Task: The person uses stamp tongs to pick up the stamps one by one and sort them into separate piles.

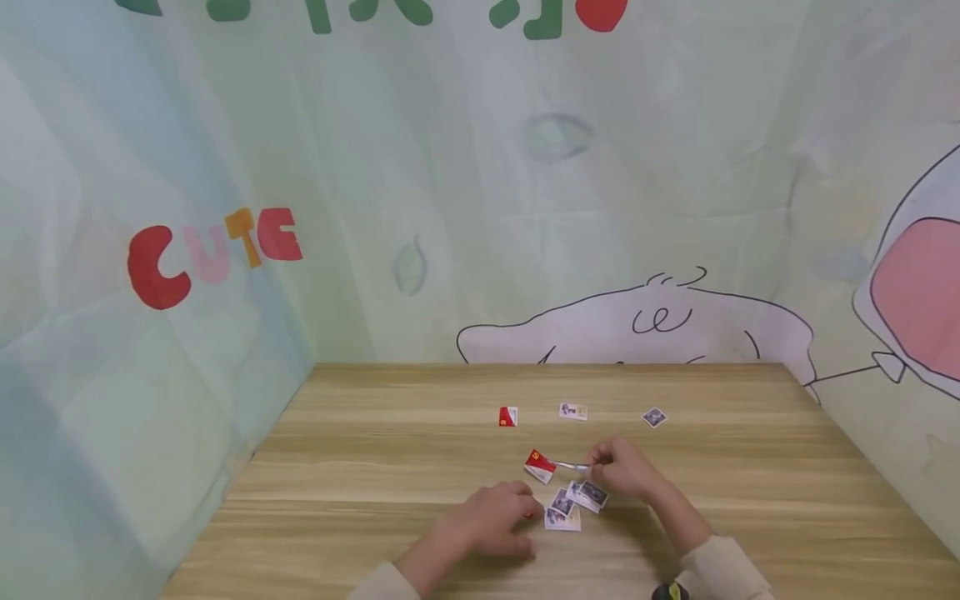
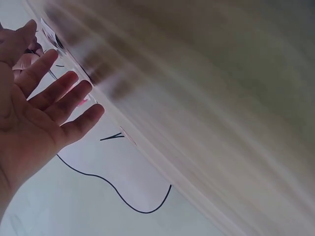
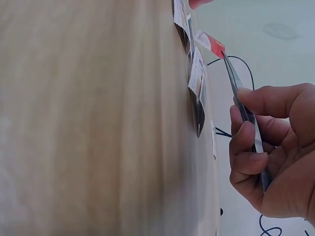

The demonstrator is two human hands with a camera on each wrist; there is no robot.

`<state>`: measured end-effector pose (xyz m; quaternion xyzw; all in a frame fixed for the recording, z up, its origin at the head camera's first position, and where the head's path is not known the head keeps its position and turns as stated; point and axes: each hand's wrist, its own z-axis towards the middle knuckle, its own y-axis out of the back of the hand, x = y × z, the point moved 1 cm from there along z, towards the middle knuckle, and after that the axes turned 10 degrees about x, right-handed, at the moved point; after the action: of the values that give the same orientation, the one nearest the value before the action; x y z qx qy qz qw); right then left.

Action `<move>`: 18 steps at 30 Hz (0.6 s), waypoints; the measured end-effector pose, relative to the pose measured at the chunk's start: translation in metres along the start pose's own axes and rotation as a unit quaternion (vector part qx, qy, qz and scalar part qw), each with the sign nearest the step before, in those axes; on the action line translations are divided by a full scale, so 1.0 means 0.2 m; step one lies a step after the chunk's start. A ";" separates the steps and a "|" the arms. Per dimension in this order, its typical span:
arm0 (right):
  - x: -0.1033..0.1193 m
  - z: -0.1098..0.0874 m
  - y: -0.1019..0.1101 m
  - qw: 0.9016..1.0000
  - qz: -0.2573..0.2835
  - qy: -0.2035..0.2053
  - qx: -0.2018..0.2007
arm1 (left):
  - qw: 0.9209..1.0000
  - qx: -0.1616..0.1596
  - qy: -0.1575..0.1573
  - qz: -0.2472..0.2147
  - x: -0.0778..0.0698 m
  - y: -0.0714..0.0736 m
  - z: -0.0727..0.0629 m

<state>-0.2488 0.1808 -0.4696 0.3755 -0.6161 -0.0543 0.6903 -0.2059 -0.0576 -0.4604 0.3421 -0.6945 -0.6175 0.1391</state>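
My right hand [image 1: 621, 467] grips a pair of metal tweezers [image 3: 239, 93] with thumb and curled fingers. At the tweezers' tips is a red-and-white postage stamp [image 3: 213, 44], held above the table in the right wrist view. In the head view that same red stamp [image 1: 540, 466] is tilted, left of the right hand. Below it lies an overlapping pile of stamps [image 1: 573, 507], some grey, some pale. Just left of the pile, my left hand [image 1: 495, 521] is relaxed with fingers spread; a bit of red shows by its fingertips. The left wrist view shows that hand's fingers [image 2: 64, 98] holding nothing.
Farther back on the wooden table [image 1: 360, 467] lie a red-and-white stamp [image 1: 508, 417], a pale stamp [image 1: 573, 411] and a dark grey stamp [image 1: 654, 417], spaced in a row. A printed cloth backdrop [image 1: 420, 183] rises behind the table. A dark object [image 1: 670, 592] shows beside the right sleeve.
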 end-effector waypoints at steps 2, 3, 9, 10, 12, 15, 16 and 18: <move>-0.01 0.00 0.00 1.000 0.002 0.003 -0.003 | 1.000 0.002 -0.001 0.006 -0.01 -0.01 0.00; -0.01 0.00 0.01 1.000 0.002 0.004 -0.004 | 1.000 0.002 0.000 0.005 -0.01 -0.01 0.00; -0.02 0.02 0.01 1.000 -0.002 0.005 -0.013 | 1.000 0.007 0.004 0.001 -0.04 -0.02 -0.01; -0.03 0.02 0.01 1.000 -0.003 0.003 -0.014 | 1.000 0.008 0.004 0.002 -0.04 -0.02 -0.01; -0.03 0.04 0.01 1.000 -0.004 0.003 -0.017 | 1.000 0.006 0.003 0.009 -0.05 -0.02 -0.01; -0.04 0.06 0.02 1.000 -0.007 0.000 -0.021 | 1.000 0.000 -0.001 0.021 -0.07 -0.01 -0.01; -0.04 0.07 0.02 1.000 -0.007 -0.002 -0.023 | 1.000 0.000 -0.001 0.023 -0.07 -0.01 0.00; -0.03 0.08 0.03 1.000 -0.008 -0.003 -0.027 | 1.000 0.000 -0.004 0.021 -0.09 -0.01 0.00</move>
<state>-0.2669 0.1812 -0.4725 0.3613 -0.6136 -0.0781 0.6977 -0.1935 -0.0459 -0.4577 0.3251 -0.7017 -0.6160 0.1496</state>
